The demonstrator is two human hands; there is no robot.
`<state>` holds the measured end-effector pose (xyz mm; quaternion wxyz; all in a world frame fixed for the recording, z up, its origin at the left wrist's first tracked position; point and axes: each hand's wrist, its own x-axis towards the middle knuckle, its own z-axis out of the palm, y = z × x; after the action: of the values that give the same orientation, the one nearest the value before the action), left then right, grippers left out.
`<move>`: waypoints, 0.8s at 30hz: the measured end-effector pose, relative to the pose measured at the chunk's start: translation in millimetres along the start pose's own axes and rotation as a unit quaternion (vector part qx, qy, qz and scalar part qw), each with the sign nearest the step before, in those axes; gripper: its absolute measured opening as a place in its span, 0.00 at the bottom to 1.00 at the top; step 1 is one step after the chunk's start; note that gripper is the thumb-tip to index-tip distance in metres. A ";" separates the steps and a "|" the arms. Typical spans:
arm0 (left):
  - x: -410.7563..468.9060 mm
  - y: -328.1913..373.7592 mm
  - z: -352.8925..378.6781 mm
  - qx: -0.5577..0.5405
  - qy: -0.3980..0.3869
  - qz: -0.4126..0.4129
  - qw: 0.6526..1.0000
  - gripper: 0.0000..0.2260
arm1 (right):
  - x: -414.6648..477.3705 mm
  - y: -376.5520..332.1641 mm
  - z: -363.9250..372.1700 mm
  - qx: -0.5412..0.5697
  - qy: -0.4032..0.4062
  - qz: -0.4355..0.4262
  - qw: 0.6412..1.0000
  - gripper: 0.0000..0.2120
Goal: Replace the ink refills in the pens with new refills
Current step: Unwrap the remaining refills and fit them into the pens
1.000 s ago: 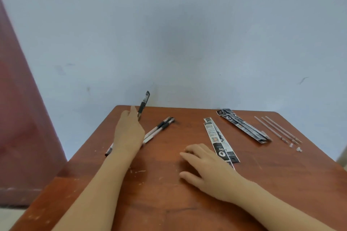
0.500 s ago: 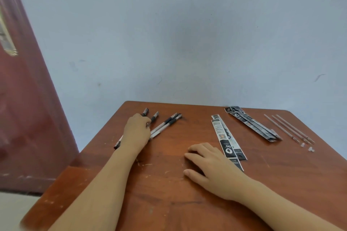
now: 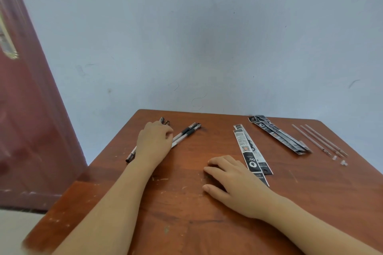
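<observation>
Several clear pens with black grips lie at the back left of the wooden table (image 3: pixel 182 217). My left hand (image 3: pixel 154 141) rests over two of them, fingers curled round a pen (image 3: pixel 131 155) whose ends stick out past the hand. Two more pens (image 3: pixel 186 132) lie just right of it. My right hand (image 3: pixel 234 182) lies flat on the table, fingers relaxed, holding nothing. Black-and-white refill packs (image 3: pixel 249 151) lie right of that hand, with more packs (image 3: pixel 277 134) farther back. Three loose thin refills (image 3: pixel 320 139) lie at the far right.
Two tiny clear caps (image 3: pixel 338 160) sit at the near ends of the loose refills. A dark red door (image 3: pixel 31 114) stands to the left, and a pale wall (image 3: pixel 207 47) rises right behind the table's back edge.
My left hand lowered the pen it held up in the air down onto the table beside the other pens. My right hand stayed flat in place.
</observation>
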<state>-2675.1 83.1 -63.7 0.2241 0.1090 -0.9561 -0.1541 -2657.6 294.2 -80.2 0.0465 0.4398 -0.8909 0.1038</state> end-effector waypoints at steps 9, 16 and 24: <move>-4.4 10.1 4.8 0.067 -0.067 0.052 0.994 0.12 | 0.4 -1.7 -2.7 -0.012 -0.005 0.000 1.000 0.40; -6.9 16.4 5.7 0.045 -0.087 0.072 0.993 0.12 | 0.6 -0.8 -3.0 -0.011 0.002 -0.003 1.000 0.40; -12.2 28.8 -1.8 -0.160 -0.024 0.145 0.976 0.08 | 2.6 26.3 -28.7 0.114 0.290 0.166 0.936 0.21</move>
<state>-2667.5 112.7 -57.1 0.2356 -0.0720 -0.9299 -0.2733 -2680.3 314.2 -55.6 0.2343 0.2385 -0.8813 0.3341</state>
